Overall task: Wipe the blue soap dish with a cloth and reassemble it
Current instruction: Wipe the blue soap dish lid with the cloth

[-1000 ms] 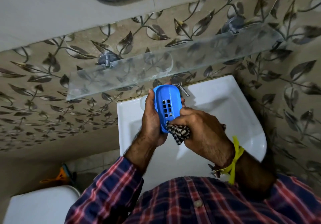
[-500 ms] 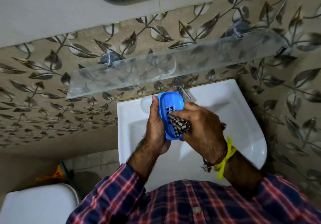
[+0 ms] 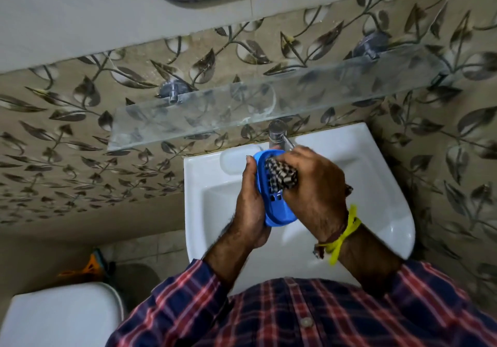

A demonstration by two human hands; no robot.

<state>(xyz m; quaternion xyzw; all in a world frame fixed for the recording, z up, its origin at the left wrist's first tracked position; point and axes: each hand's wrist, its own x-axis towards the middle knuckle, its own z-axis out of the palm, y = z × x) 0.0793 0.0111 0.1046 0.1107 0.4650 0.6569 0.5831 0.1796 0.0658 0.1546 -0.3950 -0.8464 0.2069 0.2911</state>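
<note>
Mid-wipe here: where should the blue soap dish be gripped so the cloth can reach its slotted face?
Grip the blue soap dish along its long left rim from behind, as the left hand does. That probably leaves the slotted face open to the cloth in the right hand.

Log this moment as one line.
step: wiping | left hand: holds soap dish | right hand: presses cloth | over sink
</note>
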